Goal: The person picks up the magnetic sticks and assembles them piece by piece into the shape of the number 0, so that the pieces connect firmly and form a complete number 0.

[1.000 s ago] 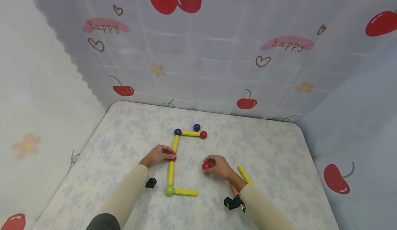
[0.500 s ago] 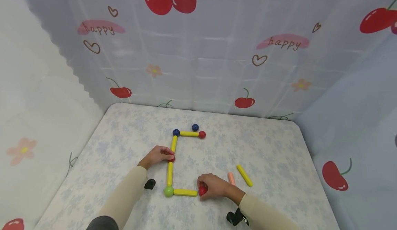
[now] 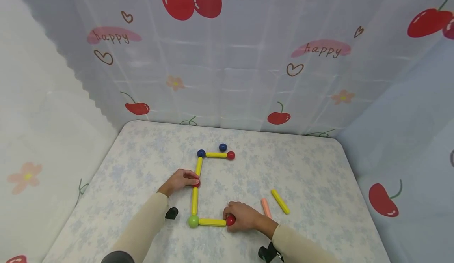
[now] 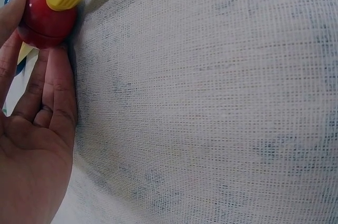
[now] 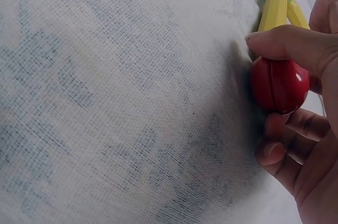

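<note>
My left hand (image 3: 178, 182) pinches a red ball (image 4: 46, 20) between thumb and fingers; it joins two yellow sticks along the left side of a flat figure. In my right hand (image 3: 242, 217) is another red ball (image 5: 281, 84), gripped at the right end of the lower yellow stick (image 3: 212, 222). That stick's left end meets a green ball (image 3: 193, 221). Whether ball and stick touch is partly hidden by the thumb in the right wrist view. At the top, a blue ball (image 3: 201, 153), a yellow stick (image 3: 216, 155) and a red ball (image 3: 231, 155) make the upper arm.
A loose blue ball (image 3: 222, 147) lies just behind the upper arm. Right of my right hand are an orange-pink stick (image 3: 266, 207) and a loose yellow stick (image 3: 280, 201). Patterned cloth covers the table (image 3: 301, 160); printed curtains (image 3: 227, 58) stand around it.
My right hand has moved toward me with its red ball, from the middle of the table to the lower stick's right end. The left hand has stayed on its ball.
</note>
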`<state>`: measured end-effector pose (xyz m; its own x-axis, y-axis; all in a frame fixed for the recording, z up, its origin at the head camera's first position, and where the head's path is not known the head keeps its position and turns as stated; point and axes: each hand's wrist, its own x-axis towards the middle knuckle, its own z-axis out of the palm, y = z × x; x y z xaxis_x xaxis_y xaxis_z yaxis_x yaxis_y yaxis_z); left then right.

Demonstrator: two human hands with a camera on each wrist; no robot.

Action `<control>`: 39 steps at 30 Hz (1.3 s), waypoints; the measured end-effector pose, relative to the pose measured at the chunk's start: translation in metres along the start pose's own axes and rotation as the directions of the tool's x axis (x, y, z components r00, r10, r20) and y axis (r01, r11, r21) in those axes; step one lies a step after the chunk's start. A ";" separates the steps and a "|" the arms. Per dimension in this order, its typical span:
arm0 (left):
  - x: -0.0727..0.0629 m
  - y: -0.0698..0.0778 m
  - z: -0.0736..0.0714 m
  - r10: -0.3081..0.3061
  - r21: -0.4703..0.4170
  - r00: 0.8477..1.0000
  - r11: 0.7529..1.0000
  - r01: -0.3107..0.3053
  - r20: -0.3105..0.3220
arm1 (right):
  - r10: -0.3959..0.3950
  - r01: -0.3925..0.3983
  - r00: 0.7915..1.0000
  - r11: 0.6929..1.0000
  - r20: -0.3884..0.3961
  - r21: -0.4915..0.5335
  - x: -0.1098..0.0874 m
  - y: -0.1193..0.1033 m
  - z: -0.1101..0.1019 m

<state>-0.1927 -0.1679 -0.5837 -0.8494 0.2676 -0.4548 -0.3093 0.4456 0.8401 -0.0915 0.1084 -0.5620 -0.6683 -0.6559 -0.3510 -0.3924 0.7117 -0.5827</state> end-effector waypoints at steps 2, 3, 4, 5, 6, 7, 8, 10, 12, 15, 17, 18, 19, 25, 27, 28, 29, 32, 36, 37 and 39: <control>-0.001 0.001 0.001 -0.005 0.003 1.000 1.000 0.005 -0.002 | -0.001 0.002 1.000 1.000 -0.009 0.019 -0.001 0.000 0.000; -0.001 0.001 0.001 -0.008 0.004 1.000 1.000 0.008 -0.004 | -0.004 0.005 1.000 1.000 -0.015 0.027 -0.001 0.000 0.001; -0.001 0.001 0.001 -0.010 0.004 1.000 1.000 0.010 -0.004 | -0.006 0.007 1.000 0.999 -0.021 0.036 -0.002 0.000 0.002; -0.001 0.001 0.001 -0.012 0.004 1.000 1.000 0.012 -0.006 | -0.007 0.008 1.000 0.999 -0.028 0.044 -0.002 0.001 0.002; -0.001 0.001 0.001 -0.013 0.004 1.000 1.000 0.013 -0.008 | -0.006 0.008 0.999 0.999 -0.035 0.051 -0.002 0.001 0.003; 0.000 0.001 0.001 -0.015 0.003 1.000 1.000 0.015 -0.008 | -0.006 0.009 0.999 0.998 -0.043 0.059 -0.002 0.002 0.003; 0.000 0.001 0.001 -0.019 -0.002 1.000 1.000 0.019 -0.008 | -0.007 0.010 0.999 0.998 -0.051 0.068 -0.003 0.002 0.004; 0.000 0.001 0.001 -0.017 0.000 1.000 1.000 0.017 -0.010 | -0.006 0.012 0.998 0.996 -0.064 0.084 -0.003 0.003 0.005; 0.000 0.001 0.001 -0.015 0.004 1.000 1.000 0.015 -0.010 | -0.006 0.013 0.997 0.996 -0.075 0.091 -0.003 0.003 0.006; -0.001 0.002 0.001 -0.017 0.003 1.000 1.000 0.017 -0.011 | -0.003 0.009 0.996 0.998 -0.091 0.069 -0.002 0.002 0.008; -0.002 0.003 0.001 -0.013 0.008 1.000 1.000 0.013 -0.013 | 0.002 0.001 0.995 1.000 -0.101 0.030 -0.002 0.001 0.009; -0.002 0.003 0.001 -0.014 0.008 1.000 1.000 0.015 -0.013 | 0.005 -0.004 0.994 1.000 -0.107 0.009 -0.001 -0.001 0.010; -0.003 0.004 0.001 -0.016 0.009 1.000 1.000 0.016 -0.012 | 0.010 -0.011 0.994 1.000 -0.110 -0.013 -0.001 -0.002 0.010; -0.004 0.005 0.001 -0.028 0.018 0.999 0.999 0.028 -0.019 | 0.025 -0.037 0.993 0.994 -0.116 -0.104 0.000 -0.005 0.014; -0.003 0.006 0.002 -0.030 0.018 0.999 0.999 0.031 -0.023 | 0.023 -0.035 0.993 0.994 -0.115 -0.103 0.000 -0.006 0.014; -0.003 0.006 0.002 -0.031 0.016 0.999 0.999 0.031 -0.023 | 0.020 -0.031 0.993 0.995 -0.116 -0.099 -0.001 -0.006 0.014; -0.003 0.005 0.002 -0.031 0.015 0.999 0.999 0.031 -0.024 | 0.016 -0.027 0.993 0.996 -0.119 -0.090 -0.001 -0.006 0.014; -0.002 0.005 0.002 -0.021 0.019 1.000 1.000 0.022 -0.022 | 0.018 -0.025 0.991 0.998 -0.136 -0.052 -0.002 -0.004 0.015; -0.002 0.004 0.001 -0.017 0.017 1.000 1.000 0.017 -0.017 | 0.031 -0.029 0.986 0.999 -0.165 0.014 -0.004 -0.003 0.016; -0.002 0.004 0.001 -0.017 0.016 1.000 1.000 0.018 -0.018 | 0.036 -0.032 0.985 0.999 -0.169 0.031 -0.005 -0.003 0.015; -0.003 0.005 0.002 -0.017 0.014 1.000 1.000 0.017 -0.018 | 0.037 -0.029 0.984 0.998 -0.174 0.048 -0.005 -0.002 0.015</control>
<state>-0.1913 -0.1652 -0.5790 -0.8518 0.2445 -0.4634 -0.3178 0.4620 0.8280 -0.0778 0.1067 -0.5705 -0.7822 -0.5754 -0.2390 -0.3420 0.7171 -0.6073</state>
